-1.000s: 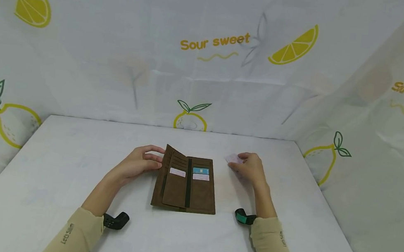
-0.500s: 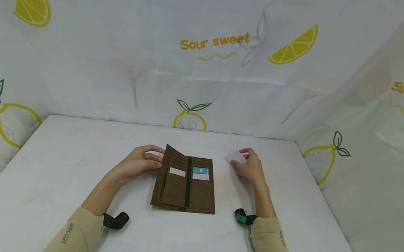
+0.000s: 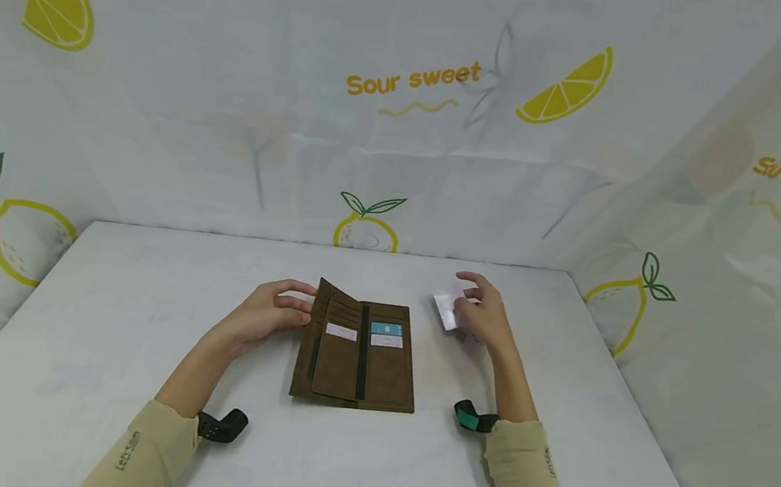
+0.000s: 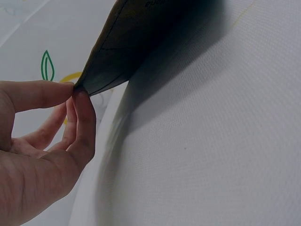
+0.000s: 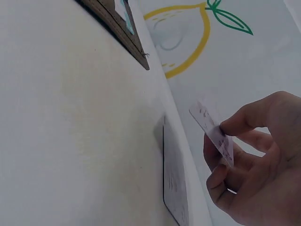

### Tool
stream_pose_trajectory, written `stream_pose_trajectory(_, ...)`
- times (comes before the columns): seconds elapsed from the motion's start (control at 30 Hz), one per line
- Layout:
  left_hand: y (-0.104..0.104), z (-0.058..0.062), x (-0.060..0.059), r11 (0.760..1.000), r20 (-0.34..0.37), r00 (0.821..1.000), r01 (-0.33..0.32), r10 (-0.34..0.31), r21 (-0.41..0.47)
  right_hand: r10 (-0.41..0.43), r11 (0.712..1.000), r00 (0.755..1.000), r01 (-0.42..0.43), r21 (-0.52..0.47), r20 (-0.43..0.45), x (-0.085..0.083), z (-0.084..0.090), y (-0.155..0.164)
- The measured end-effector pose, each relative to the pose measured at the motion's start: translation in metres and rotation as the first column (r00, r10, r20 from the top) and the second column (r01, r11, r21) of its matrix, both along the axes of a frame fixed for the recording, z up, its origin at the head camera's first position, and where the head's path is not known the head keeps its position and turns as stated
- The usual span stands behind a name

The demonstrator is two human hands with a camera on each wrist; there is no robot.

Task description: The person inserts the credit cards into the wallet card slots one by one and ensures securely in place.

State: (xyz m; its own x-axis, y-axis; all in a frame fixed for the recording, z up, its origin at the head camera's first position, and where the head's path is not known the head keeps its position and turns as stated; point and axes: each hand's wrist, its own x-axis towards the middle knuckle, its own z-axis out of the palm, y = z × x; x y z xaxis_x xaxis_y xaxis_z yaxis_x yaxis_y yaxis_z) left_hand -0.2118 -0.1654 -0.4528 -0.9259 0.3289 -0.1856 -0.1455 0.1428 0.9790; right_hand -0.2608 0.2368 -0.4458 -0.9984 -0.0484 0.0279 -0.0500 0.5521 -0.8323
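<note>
A long brown wallet [image 3: 356, 356] lies open on the white table [image 3: 97, 339], with a pale card [image 3: 341, 332] in its left slots and a blue card [image 3: 386, 328] in its right. My left hand [image 3: 295, 305] pinches the raised left flap [image 4: 136, 37] at its corner between thumb and fingers [image 4: 82, 108]. To the right of the wallet, my right hand [image 3: 468, 302] holds a pale card [image 3: 444, 308] tilted above the table. In the right wrist view that held card [image 5: 212, 132] is pinched by the fingertips [image 5: 235, 125], and a second card [image 5: 174, 190] lies flat below it.
White cloth walls printed with lemons and "Sour sweet" [image 3: 414, 84] close in the table at the back and both sides. A black strap [image 3: 223, 425] sits at my left wrist and a green one [image 3: 472, 420] at my right.
My right hand has lifted the pale card off the table and tilted it up, drawing slightly toward the wallet. The left hand and the wallet have stayed put.
</note>
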Motion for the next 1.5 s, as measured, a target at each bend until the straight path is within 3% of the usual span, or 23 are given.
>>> stream_pose_trajectory(0.33,0.001,-0.001,-0.001,1.000,0.001,1.000,0.001,-0.001,-0.003,0.041,0.997,0.999,-0.040,-0.066,0.022,0.004,0.010,-0.022)
stream_pose_trajectory(0.9,0.000,0.000,0.001,0.999,-0.009,1.000,-0.003,0.002,-0.032,0.090,0.982,0.995,-0.082,-0.172,0.041,-0.002,0.008,-0.069)
stream_pose_trajectory(1.5,-0.001,0.000,-0.001,0.999,-0.013,1.000,-0.004,0.004,-0.040,0.216,0.968,0.976,-0.211,-0.139,0.022,-0.005,0.002,-0.100)
